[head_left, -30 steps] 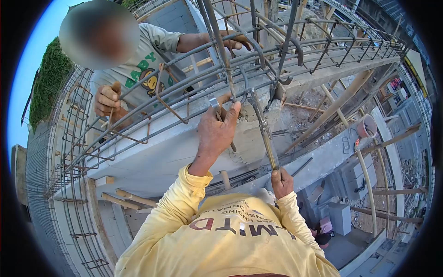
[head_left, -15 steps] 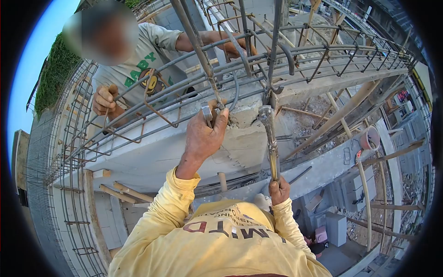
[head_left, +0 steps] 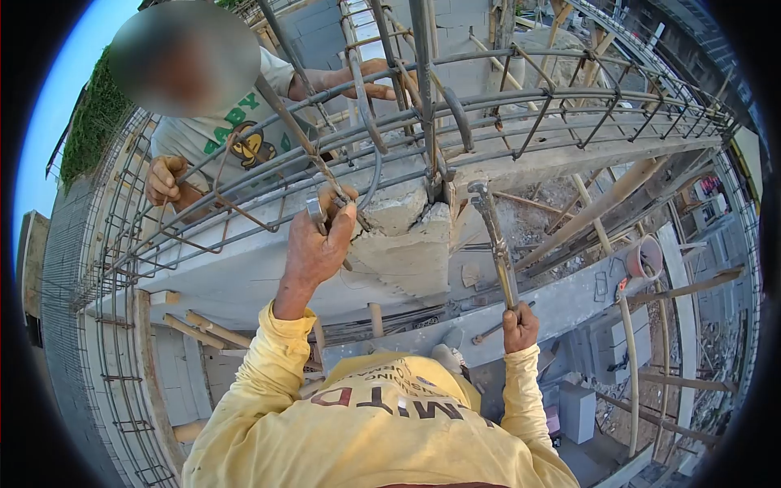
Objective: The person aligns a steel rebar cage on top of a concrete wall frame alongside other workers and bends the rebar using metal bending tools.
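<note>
My left hand (head_left: 309, 254) is closed around a metal tool with a shiny flat end (head_left: 316, 213); the fingers hide much of it, and I cannot tell its kind. That hand is right by the lower end of a slanting steel bar (head_left: 303, 140), at the broken corner of a concrete beam (head_left: 403, 256). In my right hand (head_left: 521, 327) is a hammer (head_left: 498, 244), gripped low on its handle. Its head points up and away, right of the chipped corner. Upright rebar (head_left: 425, 89) and a bent bar (head_left: 366, 114) stand just beyond.
Across the rebar cage (head_left: 569, 96) a person in a printed shirt (head_left: 244, 146) has one hand on the bars (head_left: 167, 180) and another behind the uprights (head_left: 378, 80). Lower right are a bucket (head_left: 644, 259), concrete blocks (head_left: 576, 411) and wooden poles (head_left: 630, 366).
The view has shifted a little. My right hand and the hammer have moved right, away from the upright rebar. My left hand has moved left and slightly down, still gripping the metal tool.
</note>
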The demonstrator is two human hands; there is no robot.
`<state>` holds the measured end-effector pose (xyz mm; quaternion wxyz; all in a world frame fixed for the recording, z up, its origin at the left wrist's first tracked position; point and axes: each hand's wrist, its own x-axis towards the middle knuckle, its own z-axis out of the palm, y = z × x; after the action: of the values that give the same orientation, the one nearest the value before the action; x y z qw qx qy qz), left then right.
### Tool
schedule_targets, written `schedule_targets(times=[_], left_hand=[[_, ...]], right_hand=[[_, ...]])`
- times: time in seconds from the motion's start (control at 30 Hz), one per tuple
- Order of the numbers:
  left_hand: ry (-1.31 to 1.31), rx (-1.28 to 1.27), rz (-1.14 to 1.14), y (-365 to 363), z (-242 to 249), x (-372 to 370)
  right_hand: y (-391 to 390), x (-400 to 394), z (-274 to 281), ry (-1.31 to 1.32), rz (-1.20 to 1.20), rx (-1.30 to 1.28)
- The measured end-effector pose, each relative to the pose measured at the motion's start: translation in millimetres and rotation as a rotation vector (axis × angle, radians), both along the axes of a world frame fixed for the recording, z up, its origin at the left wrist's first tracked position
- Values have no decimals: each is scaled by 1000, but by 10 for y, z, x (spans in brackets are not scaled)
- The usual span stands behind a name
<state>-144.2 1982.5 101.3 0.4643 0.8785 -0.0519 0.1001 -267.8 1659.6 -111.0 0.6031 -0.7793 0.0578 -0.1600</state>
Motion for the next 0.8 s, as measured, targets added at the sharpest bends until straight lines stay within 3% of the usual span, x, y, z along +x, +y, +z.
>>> schedule_targets(times=[0.2,0.4,0.53,0.67,0.7,0.8], left_hand=[[-182,66,37,-26,-73,12],[-263,71,139,-103,-170,13],[-304,49,181,-132,-206,20],[-233,39,207,-144,-194,-15],[-242,36,206,-150,-192,-15],[-232,40,208,-149,-173,-8]], right_hand=[[-519,291,193,28,69,-126],[-347,331,438,77,215,-194],[-357,274,248,54,205,-78],[-205,99,35,286,274,281],[-153,133,-6,193,296,37],[32,120,-33,224,362,103]])
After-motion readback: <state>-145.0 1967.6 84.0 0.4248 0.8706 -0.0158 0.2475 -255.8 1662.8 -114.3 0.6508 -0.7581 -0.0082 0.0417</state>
